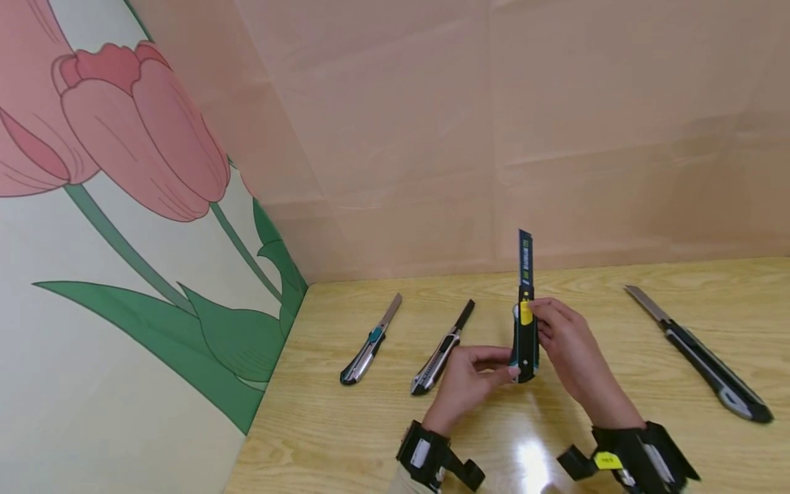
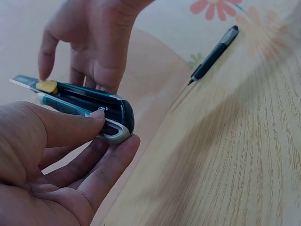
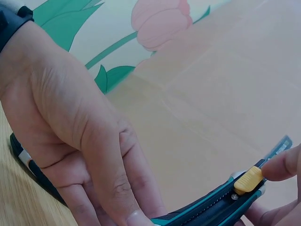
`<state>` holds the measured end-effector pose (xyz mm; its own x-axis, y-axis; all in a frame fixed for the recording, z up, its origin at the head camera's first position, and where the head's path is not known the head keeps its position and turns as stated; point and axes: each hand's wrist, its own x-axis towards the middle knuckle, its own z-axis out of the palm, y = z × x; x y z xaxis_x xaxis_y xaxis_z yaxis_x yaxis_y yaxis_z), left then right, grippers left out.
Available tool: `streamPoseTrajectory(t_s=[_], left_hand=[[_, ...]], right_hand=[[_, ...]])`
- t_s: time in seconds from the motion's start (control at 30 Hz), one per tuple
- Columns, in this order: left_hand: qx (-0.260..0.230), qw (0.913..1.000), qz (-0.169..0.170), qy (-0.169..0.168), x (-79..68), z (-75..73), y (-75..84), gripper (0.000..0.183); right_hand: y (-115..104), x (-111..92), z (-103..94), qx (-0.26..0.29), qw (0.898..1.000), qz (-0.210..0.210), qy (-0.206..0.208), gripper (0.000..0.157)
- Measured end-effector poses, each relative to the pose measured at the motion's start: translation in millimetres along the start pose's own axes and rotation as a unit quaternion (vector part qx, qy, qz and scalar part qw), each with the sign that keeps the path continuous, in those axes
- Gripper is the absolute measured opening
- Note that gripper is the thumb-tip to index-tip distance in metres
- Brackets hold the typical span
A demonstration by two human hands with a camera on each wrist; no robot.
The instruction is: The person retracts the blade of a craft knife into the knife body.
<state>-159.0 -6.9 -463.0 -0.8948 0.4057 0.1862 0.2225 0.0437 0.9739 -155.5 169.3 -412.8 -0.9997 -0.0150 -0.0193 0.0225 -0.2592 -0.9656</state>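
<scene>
Left hand (image 1: 472, 377) pinches black-teal snap-off utility knife (image 1: 526, 350) by the base; right hand (image 1: 570, 350) pinches it at yellow slider (image 1: 526, 313). Blade (image 1: 525, 257) out beyond fingertips: extension looks done, laying down seems left. Silver-teal knife (image 1: 365, 354), silver-black knife (image 1: 437, 363) left of fingers, black-grey knife (image 1: 710, 370) right, on wood-grain table (image 1: 296, 425); tulip mural (image 1: 148, 130), pinkish sheet (image 1: 401, 137) beyond.

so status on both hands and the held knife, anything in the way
Left hand holds knife low; right hand touches yellow slider. Blade out. Three other knives lie on table, nothing seen blocking.
</scene>
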Motion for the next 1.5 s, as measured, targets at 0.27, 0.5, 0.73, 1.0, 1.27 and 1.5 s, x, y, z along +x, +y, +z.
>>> streamPoseTrajectory(t_s=[0.27,0.5,0.73,1.0,1.27,1.5], left_hand=[[-0.008,0.9999,-0.009,-0.007,5.8,0.0,-23.0,0.022],[-0.005,0.9999,-0.006,-0.009,5.9,-0.2,-24.0,0.022],[0.006,0.9998,-0.015,-0.007,5.9,-1.0,-22.8,0.022],[0.016,0.9996,-0.022,-0.01,4.8,-1.6,-23.3,0.021],[0.003,0.9998,-0.012,-0.016,4.2,-1.4,-23.2,0.02],[0.005,0.9999,-0.003,-0.008,5.0,-1.1,-24.1,0.021]], right_hand=[[-1,1,-0.5,0.002,1.0,0.01,-0.004,0.039],[-1,1,0.0,-0.001,1.0,0.003,0.006,0.035],[2,2,3.8,-0.006,1.0,-0.011,0.01,0.041],[4,1,4.9,-0.012,1.0,-0.01,0.011,0.038],[4,1,6.4,0.024,1.0,-0.003,-0.007,0.029],[1,0,9.3,0.053,0.999,0.005,-0.012,0.024]])
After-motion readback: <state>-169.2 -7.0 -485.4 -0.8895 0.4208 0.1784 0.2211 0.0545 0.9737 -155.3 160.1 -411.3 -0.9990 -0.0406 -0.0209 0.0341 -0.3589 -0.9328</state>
